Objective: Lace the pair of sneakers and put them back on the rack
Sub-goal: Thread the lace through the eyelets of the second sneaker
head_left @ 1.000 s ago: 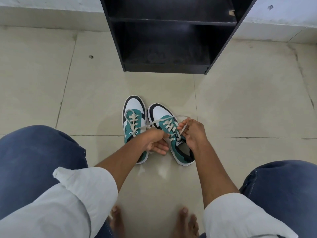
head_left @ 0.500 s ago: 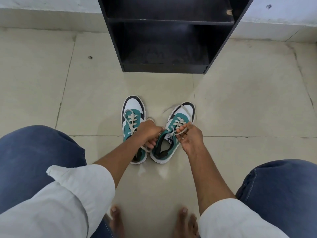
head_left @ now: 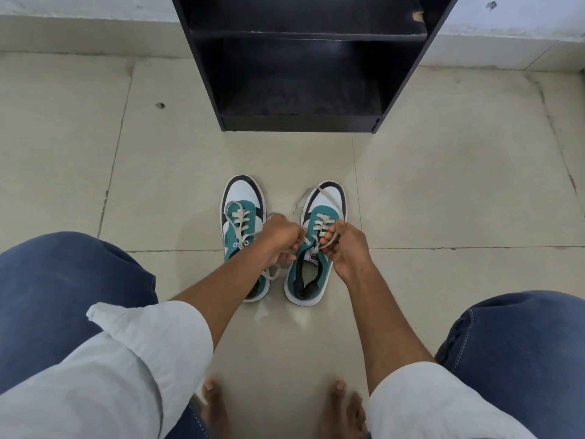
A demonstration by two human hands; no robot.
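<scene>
The teal, white and black sneakers sit side by side at frame centre on the beige tiled floor [head_left: 443,191]. The left sneaker [head_left: 242,223] looks laced, its ends untied. Over the right sneaker [head_left: 319,248], the left hand [head_left: 278,239] and right hand [head_left: 345,245] each pinch the cream lace [head_left: 321,226] near its top eyelets. Tying remains, then shelving in the empty black wooden rack [head_left: 304,58], upper centre, against a pale wall.

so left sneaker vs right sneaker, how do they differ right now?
The left sneaker lies free, its lace ends trailing loose; the right sneaker has its lace pinched by the left hand and the right hand. The left sneaker points straight at the rack; the right sneaker's toe angles right. Both are teal, white and black, upright on the floor.
</scene>
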